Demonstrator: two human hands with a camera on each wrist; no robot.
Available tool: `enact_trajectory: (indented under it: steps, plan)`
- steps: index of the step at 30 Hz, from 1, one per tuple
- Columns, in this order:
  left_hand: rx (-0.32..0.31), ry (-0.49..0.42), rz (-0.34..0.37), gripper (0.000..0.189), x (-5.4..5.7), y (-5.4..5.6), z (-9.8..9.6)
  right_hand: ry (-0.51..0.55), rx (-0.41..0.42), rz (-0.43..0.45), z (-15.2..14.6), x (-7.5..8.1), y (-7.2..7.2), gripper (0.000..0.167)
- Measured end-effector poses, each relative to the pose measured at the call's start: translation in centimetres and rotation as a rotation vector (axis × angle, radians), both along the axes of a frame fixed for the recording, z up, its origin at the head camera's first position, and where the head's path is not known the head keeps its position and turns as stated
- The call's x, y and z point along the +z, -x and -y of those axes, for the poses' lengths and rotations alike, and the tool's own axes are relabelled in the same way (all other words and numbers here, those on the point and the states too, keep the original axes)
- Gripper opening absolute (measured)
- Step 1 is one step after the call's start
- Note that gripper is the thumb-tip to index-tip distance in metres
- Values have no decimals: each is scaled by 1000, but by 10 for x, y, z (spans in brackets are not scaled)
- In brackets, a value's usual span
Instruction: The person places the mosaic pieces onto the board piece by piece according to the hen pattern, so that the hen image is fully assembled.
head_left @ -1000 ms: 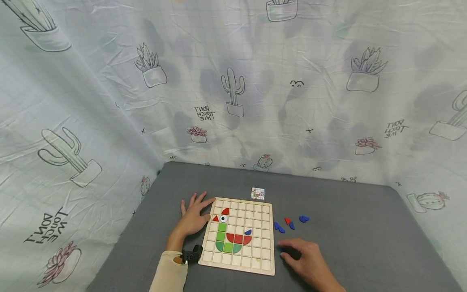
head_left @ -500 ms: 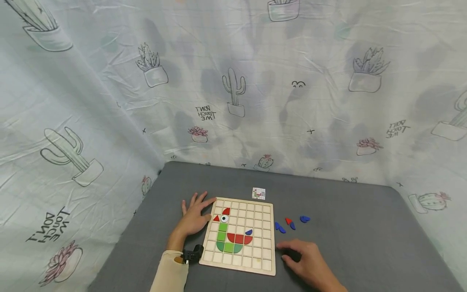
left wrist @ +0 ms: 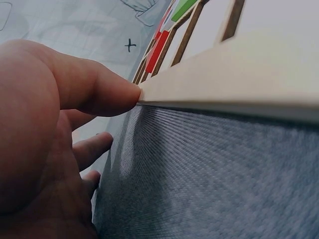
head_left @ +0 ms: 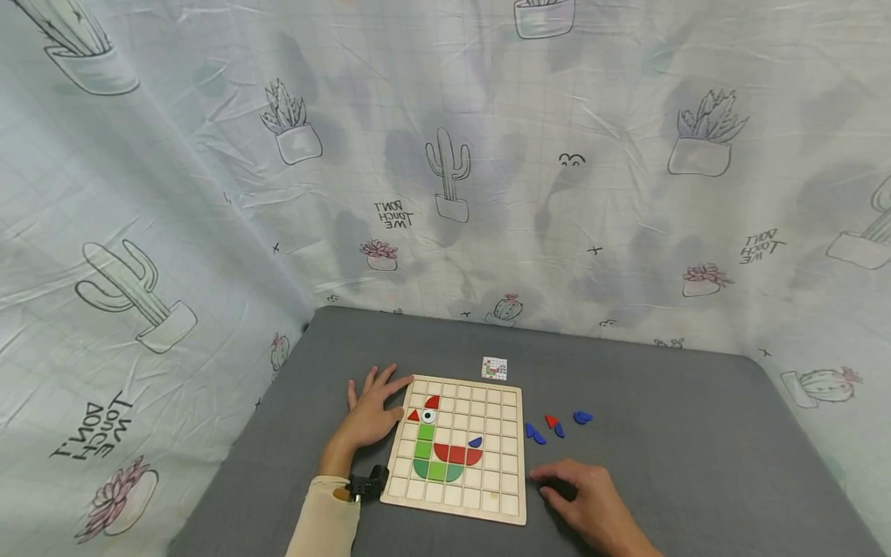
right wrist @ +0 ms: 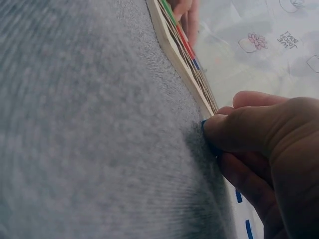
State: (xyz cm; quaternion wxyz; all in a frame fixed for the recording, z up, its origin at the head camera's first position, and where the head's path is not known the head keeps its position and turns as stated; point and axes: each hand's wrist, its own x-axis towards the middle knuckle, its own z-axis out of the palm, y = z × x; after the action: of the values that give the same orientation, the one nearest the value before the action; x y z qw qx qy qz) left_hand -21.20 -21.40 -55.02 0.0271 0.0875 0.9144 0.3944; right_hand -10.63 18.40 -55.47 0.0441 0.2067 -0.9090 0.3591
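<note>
A wooden grid board [head_left: 489, 495] lies on the grey table, with red, green and blue pieces and a round eye piece [head_left: 428, 416] set in it like a bird. My left hand [head_left: 369, 418] spreads its fingers at the board's left side. Its thumb [left wrist: 107, 92] touches the board's edge in the left wrist view, and the index finger reaches the upper left corner. Just right of the board, my right hand [head_left: 581, 491] pinches a small blue piece [right wrist: 213, 144] low over the cloth. Most of that piece is hidden by the fingers; its shape cannot be told.
Several loose blue pieces [head_left: 534, 433] and a red triangle [head_left: 552, 422] lie right of the board, beyond the right hand. A small picture card [head_left: 494, 368] lies behind the board. A cactus-print curtain [head_left: 522, 232] hangs around the table's back and sides.
</note>
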Motion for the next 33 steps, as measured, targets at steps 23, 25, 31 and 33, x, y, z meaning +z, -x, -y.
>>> enact_trajectory:
  steps: [23,25,31,33]
  plan:
    - [-8,10,9,61,-5,-1,2,53,54,-252,16,8,37,38]
    - [-9,9,14,61,-6,-1,2,46,81,-249,21,10,46,35]
    - [-6,10,11,60,-6,0,2,51,152,-181,38,11,68,31]
    - [-6,14,15,60,-7,0,2,45,172,-167,43,10,73,30]
